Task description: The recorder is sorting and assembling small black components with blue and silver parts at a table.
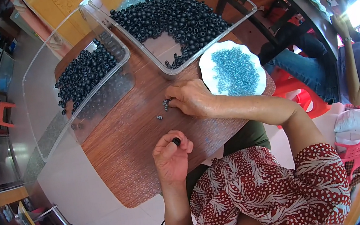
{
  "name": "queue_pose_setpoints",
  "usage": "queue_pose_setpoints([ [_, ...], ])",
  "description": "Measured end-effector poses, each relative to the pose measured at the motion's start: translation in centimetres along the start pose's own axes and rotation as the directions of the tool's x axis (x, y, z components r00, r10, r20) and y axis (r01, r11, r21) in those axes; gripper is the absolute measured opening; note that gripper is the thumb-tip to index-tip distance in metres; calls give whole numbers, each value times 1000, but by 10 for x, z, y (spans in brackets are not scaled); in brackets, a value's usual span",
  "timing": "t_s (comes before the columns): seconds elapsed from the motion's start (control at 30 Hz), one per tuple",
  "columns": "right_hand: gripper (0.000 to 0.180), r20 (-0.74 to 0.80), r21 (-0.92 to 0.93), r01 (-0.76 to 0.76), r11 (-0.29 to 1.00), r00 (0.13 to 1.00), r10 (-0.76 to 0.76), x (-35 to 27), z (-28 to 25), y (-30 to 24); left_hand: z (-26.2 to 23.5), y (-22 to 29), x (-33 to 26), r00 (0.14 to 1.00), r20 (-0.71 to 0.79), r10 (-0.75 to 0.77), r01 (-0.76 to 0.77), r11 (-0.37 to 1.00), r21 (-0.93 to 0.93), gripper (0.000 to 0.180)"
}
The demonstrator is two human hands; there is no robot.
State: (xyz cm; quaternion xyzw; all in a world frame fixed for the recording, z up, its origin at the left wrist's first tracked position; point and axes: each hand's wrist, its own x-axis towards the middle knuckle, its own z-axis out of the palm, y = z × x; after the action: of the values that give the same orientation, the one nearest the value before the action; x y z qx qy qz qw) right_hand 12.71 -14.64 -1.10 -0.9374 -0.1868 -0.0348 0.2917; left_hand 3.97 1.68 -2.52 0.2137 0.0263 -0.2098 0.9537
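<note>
Between the thumb and fingers of my left hand (170, 158) is a round black bead (176, 141), held just above the near part of the brown table (119, 164). My right hand (192, 98) reaches across from the right, its fingers curled and pinched low over the tabletop. Right at those fingertips is a short cluster of tiny grey ring-like pieces (166, 105); what the fingertips themselves grip is too small to make out. One loose grey ring-like piece (159, 117) lies between my two hands.
A clear bin (171, 71) at the back holds many black beads and a bag of clear bluish pieces. Another clear bin (126, 58) with black beads stands left. A scalloped white plate (206, 65) of bluish pieces sits right. Beyond, a person (354, 61) sits at a dark table.
</note>
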Motion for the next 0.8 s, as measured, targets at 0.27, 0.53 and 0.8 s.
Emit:
queue_pose_setpoints([
  [0.27, 17, -58, 73, 64, 995, 997, -60, -13, -13, 2, 2, -1, 2, 1000, -18, 4, -5, 1000, -28, 17],
  [0.53, 16, 18, 565, 37, 824, 998, -57, -36, -58, -39, 5, -5, 5, 998, -63, -5, 2, 998, -57, 18],
  [0.8, 20, -74, 538, 233, 810, 970, -229, -41, -57, -43, 14, -10, 3, 997, -73, 33, -30, 998, 53, 22],
])
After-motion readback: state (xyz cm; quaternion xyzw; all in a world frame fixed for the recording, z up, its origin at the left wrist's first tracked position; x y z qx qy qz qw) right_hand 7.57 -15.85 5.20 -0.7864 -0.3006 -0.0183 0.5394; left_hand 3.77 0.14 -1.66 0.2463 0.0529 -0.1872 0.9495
